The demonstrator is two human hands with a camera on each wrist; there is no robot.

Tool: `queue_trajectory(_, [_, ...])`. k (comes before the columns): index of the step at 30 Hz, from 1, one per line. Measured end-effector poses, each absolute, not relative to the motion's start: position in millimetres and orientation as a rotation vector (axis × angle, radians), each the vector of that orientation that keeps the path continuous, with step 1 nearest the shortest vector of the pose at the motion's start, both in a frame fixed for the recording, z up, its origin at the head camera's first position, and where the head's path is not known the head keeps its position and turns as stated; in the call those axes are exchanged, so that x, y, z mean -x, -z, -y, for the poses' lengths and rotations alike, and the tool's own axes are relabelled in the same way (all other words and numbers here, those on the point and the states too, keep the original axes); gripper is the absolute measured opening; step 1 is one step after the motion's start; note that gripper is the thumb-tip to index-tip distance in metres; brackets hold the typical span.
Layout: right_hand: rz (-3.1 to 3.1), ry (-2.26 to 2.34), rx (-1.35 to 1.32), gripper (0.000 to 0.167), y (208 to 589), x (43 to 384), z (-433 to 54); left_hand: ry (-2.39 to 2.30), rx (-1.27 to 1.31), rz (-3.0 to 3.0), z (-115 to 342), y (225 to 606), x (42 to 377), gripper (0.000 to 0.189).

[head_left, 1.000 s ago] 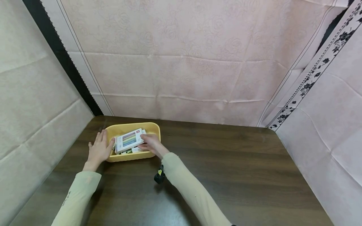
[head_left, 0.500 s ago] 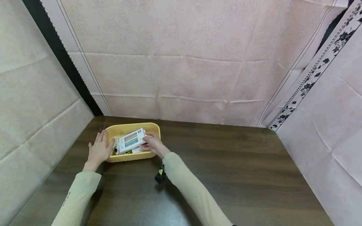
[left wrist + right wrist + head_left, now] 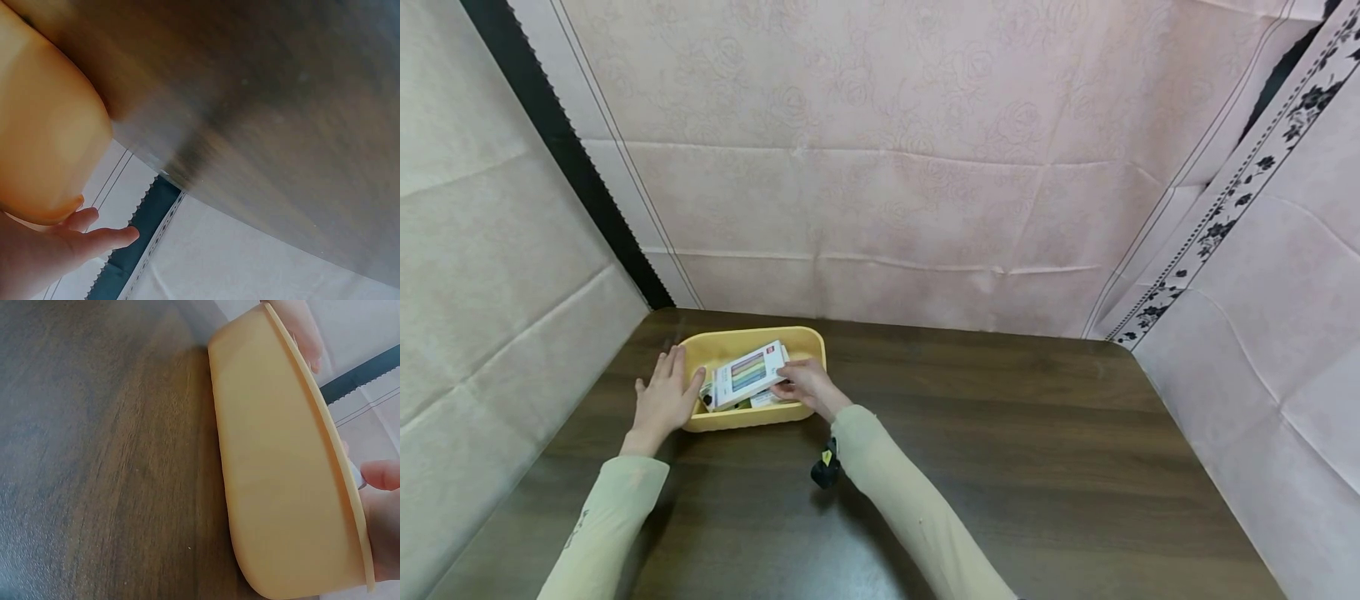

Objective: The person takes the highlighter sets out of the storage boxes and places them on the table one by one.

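A yellow plastic basket point(image 3: 743, 421) stands on the table at the left in the head view. Inside it, a flat white box point(image 3: 748, 375) with a picture of pastel-coloured pens or sticks lies tilted over other packs. My right hand point(image 3: 808, 387) reaches over the basket's right end and pinches the box's right edge between thumb and fingers. At the left end, my left hand point(image 3: 664, 396) rests against the basket's rim with its fingers extended. The right wrist view shows the basket wall point(image 3: 281, 469), which hides most of the contents.
Under the white box, part of another white pack point(image 3: 763, 399) shows. The brown wood-grain table point(image 3: 1000, 450) extends to the right of the basket. Pale cloth point(image 3: 880, 208) hangs behind the table, with more at both sides. A small black device point(image 3: 825, 471) hangs by the right wrist.
The white box has shifted slightly right within the basket, along with my right hand, covering more of the pack beneath. My left hand and the basket have stayed in place.
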State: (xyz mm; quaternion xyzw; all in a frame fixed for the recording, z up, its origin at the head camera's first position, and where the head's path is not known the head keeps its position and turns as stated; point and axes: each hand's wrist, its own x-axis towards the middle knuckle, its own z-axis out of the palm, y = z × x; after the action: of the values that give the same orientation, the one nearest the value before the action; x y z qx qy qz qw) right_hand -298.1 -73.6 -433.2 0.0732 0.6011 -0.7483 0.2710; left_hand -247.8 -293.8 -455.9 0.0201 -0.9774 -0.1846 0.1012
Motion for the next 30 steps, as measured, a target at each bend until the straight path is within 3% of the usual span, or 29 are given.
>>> queue_trajectory(30, [-1.506, 2.127, -0.226, 0.035, 431.1, 298.0, 69.5, 0.549, -0.069, 2.898, 293.9, 456.4, 248.9, 0.070])
